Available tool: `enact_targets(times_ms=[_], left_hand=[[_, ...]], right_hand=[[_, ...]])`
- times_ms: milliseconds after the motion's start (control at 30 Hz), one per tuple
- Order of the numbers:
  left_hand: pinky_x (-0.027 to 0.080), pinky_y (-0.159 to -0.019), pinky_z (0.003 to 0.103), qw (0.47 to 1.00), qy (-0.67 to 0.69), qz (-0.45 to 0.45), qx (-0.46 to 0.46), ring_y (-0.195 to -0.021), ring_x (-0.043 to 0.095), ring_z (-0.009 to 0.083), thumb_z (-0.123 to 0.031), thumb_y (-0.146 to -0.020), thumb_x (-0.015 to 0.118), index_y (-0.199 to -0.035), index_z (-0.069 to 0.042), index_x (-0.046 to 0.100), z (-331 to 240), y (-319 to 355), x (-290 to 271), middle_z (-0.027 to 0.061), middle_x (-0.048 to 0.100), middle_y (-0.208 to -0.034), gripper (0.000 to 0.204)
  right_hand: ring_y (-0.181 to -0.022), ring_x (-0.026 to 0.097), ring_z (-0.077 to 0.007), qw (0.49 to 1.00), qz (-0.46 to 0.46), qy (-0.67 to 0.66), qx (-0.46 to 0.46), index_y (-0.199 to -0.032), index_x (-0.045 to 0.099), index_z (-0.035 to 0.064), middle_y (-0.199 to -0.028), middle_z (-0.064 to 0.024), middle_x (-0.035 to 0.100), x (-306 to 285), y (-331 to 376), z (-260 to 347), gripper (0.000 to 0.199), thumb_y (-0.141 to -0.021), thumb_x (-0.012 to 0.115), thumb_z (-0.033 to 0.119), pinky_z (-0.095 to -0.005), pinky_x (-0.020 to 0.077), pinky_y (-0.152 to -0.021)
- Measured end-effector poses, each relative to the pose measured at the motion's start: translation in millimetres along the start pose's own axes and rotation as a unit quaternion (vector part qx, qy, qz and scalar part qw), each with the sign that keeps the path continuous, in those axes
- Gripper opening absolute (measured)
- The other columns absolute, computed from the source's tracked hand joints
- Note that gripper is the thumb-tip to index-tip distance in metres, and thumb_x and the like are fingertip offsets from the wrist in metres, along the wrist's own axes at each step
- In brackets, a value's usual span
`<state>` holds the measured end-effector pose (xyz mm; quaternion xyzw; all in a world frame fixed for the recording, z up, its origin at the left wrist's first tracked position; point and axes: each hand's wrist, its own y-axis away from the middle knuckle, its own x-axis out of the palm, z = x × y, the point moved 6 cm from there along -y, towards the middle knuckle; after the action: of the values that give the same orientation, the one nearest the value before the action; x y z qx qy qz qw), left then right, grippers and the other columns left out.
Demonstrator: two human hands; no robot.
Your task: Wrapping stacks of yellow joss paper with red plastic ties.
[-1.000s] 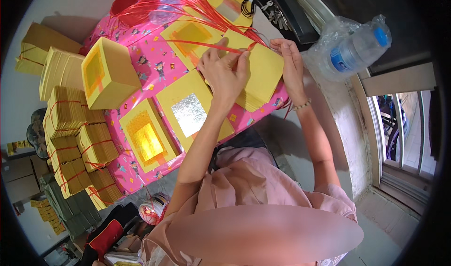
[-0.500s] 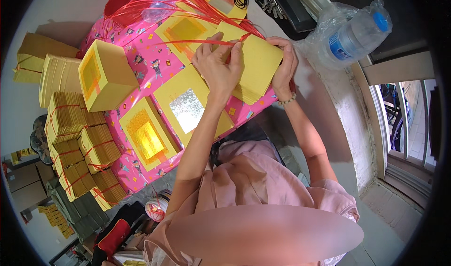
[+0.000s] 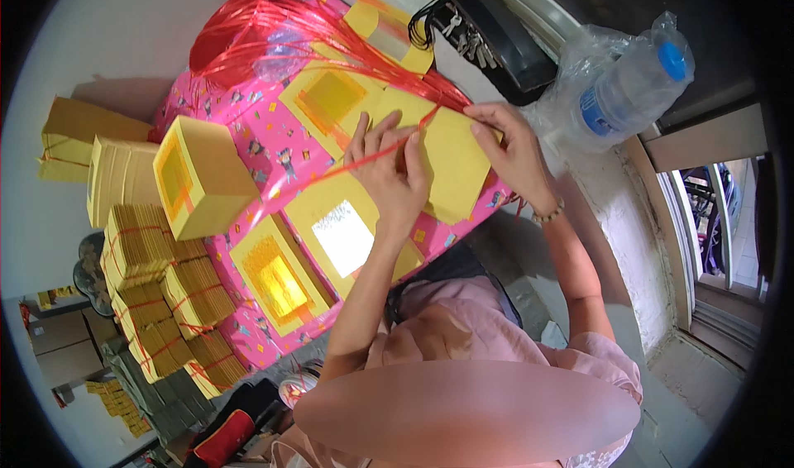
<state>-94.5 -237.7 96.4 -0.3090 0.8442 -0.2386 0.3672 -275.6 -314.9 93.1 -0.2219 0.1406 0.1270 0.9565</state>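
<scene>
Near the table's right edge lies a stack of yellow paper sheets [image 3: 456,164]. A red plastic strip [image 3: 314,180] crosses its top and runs leftward over the table. My left hand [image 3: 387,174] is over the stack's left side, with the strip between its thumb and fingers. At the stack's upper right corner is my right hand [image 3: 517,150], thumb and index finger apart. Its index fingertip reaches the end of a bundle of red strips [image 3: 372,67]; its other fingers are partly hidden. Nearby lie a yellow stack with a silver square [image 3: 343,236] and one with a gold square [image 3: 281,282].
Several tied yellow paper bundles [image 3: 141,245] are piled at the left, beside a taller yellow block [image 3: 211,183]. The table has a pink patterned cover [image 3: 289,150]. On the right ledge are a black pouch [image 3: 500,42] with keys and a plastic-wrapped bottle [image 3: 624,96].
My right hand has shifted from gripping the stack's right edge to its upper right corner, its thumb now over the top. My left hand's fingers have spread a little. The whole view has shifted.
</scene>
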Motion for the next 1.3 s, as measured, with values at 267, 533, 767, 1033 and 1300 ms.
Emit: enact_targets(times_ms=[267, 533, 767, 1033, 1300], left_hand=[[0.019, -0.112, 0.046, 0.993, -0.105, 0.045, 0.023, -0.134, 0.047, 0.0304, -0.010, -0.089, 0.066, -0.101, -0.014, 0.070, -16.5, 5.5, -5.1, 0.0024, 0.068, -0.119, 0.013], [0.045, -0.096, 0.042, 0.994, -0.041, 0.070, 0.067, -0.105, 0.066, 0.0325, 0.005, -0.089, 0.062, -0.100, -0.002, 0.065, -16.2, 6.2, -3.4, 0.0165, 0.070, -0.105, 0.013], [0.048, -0.100, 0.040, 0.995, 0.014, 0.090, 0.039, -0.111, 0.063, 0.0303, 0.002, -0.097, 0.055, -0.106, 0.003, 0.061, -2.7, 17.5, 1.3, 0.0215, 0.065, -0.116, 0.011], [0.049, -0.097, 0.047, 0.995, 0.048, 0.088, -0.021, -0.107, 0.065, 0.0359, 0.002, -0.090, 0.061, -0.102, 0.000, 0.063, 0.6, 8.5, 3.5, 0.0185, 0.069, -0.102, 0.012], [0.033, -0.110, 0.051, 0.991, -0.059, 0.118, -0.029, -0.134, 0.041, 0.0461, -0.006, -0.094, 0.061, -0.099, 0.000, 0.065, 0.0, -10.6, 2.3, 0.0245, 0.047, -0.138, 0.009]], right_hand=[[-0.095, 0.063, -0.0348, 0.996, 0.032, 0.077, -0.018, -0.111, 0.062, 0.0031, -0.103, -0.0139, 0.065, 3.5, 8.0, 9.2, 0.024, -0.089, 0.065, 0.013, -0.0406, 0.0500, -0.082], [-0.098, 0.064, -0.0328, 0.996, 0.080, 0.016, 0.034, -0.112, 0.062, 0.0030, -0.104, -0.0133, 0.064, 4.8, 2.1, 2.9, 0.026, -0.088, 0.067, 0.011, -0.0383, 0.0503, -0.084], [-0.100, 0.064, -0.0296, 0.996, 0.058, -0.043, 0.054, -0.112, 0.062, 0.0019, -0.106, -0.0129, 0.064, 7.0, 6.9, -3.8, 0.027, -0.087, 0.069, 0.008, -0.0349, 0.0504, -0.086], [-0.109, 0.062, -0.0241, 0.990, 0.033, -0.127, 0.060, -0.121, 0.058, -0.0020, -0.116, -0.0146, 0.064, 15.3, 21.5, -21.6, 0.028, -0.099, 0.054, 0.016, -0.0339, 0.0470, -0.093], [-0.135, 0.041, -0.0203, 0.956, 0.017, -0.280, 0.089, -0.146, 0.038, -0.0016, -0.145, -0.0121, 0.044, 26.1, 53.8, -43.5, 0.051, -0.108, 0.034, 0.033, -0.0341, 0.0298, -0.112]])
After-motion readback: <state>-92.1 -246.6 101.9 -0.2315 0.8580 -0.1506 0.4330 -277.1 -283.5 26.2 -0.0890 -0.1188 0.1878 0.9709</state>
